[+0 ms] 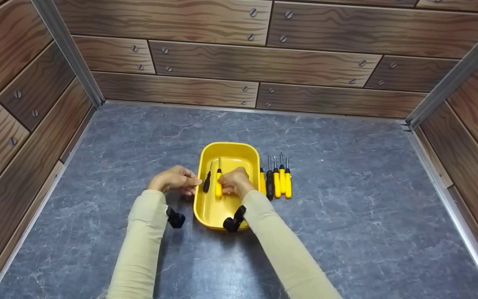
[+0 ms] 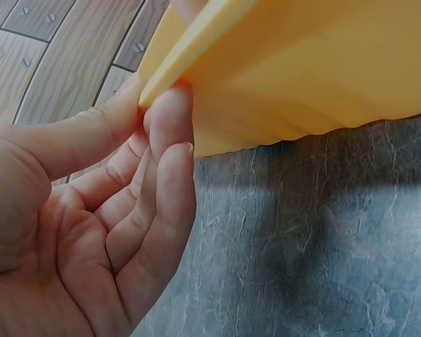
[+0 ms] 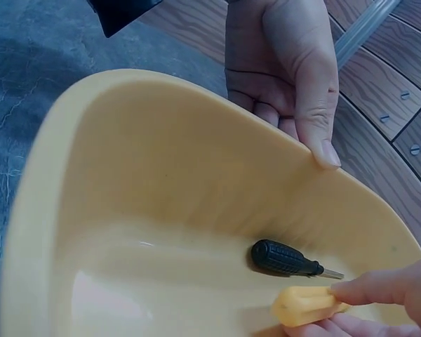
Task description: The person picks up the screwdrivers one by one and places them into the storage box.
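A yellow plastic tray stands in the middle of the tabletop. My left hand pinches its left rim between thumb and fingers, which the left wrist view shows close up on the tray wall. Inside the tray, my right hand grips a screwdriver with a yellow handle, thumb and fingers around the handle and the shaft toward the far end. Just left of it, a black-handled screwdriver lies on the tray's bottom, shaft also toward the far end.
To the tray's right lie several more screwdrivers side by side, a black one and yellow ones, shafts pointing away. Wood-patterned walls with metal edging enclose the grey marbled tabletop at the back and sides.
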The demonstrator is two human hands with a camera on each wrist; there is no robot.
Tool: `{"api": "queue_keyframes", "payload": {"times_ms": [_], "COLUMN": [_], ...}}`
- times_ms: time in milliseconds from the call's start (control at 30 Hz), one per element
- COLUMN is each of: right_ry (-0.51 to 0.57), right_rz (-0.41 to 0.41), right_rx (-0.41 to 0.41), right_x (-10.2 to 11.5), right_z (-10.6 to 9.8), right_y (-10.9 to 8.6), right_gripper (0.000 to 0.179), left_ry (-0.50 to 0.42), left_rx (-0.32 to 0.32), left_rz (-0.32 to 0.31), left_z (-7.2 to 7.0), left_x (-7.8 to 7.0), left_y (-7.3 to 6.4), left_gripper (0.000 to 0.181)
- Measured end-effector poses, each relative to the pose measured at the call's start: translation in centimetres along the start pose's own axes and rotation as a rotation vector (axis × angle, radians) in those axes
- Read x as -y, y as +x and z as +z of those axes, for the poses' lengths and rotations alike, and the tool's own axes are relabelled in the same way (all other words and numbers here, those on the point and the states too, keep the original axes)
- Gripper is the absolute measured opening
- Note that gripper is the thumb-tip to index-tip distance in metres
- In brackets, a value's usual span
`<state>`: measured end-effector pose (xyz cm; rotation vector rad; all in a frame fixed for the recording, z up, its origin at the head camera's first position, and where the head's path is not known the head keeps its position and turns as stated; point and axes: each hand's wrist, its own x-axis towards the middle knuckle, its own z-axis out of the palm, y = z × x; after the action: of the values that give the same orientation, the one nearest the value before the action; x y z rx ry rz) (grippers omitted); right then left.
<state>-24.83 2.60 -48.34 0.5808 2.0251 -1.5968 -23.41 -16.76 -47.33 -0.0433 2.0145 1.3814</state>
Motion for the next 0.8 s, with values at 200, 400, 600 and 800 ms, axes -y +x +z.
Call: {"api": "queue_keyframes", "payload": {"times_ms": [200, 400, 600, 800], "right_ry": [0.017, 0.057, 0.064, 0.051], "right_rz": [-0.003, 0.004, 0.004, 0.013], "right_rx": [-0.007, -0.006, 0.005, 0.003], "right_x": [-0.16, -0.30, -0.23, -0.18], "right_z": [0.46, 0.88, 0.92, 0.85], "right_y": [-0.01, 0.13, 0.08, -0.04], "right_gripper": [0.043, 0.034, 0.029, 0.027], "left_ry": [-0.004, 0.009, 0.016, 0.009], "left_rx": [-0.003, 0.001, 0.001, 0.005], "left_rz": [-0.006, -0.007, 0.000, 0.006], "left_z": [0.02, 0.04, -0.05, -0.06], "left_x": [-0.07, -0.18, -0.18, -0.05], "left_y": [-0.05, -0.02, -0.08, -0.18], "left_gripper": [0.023, 0.029, 0.029, 0.028]}}
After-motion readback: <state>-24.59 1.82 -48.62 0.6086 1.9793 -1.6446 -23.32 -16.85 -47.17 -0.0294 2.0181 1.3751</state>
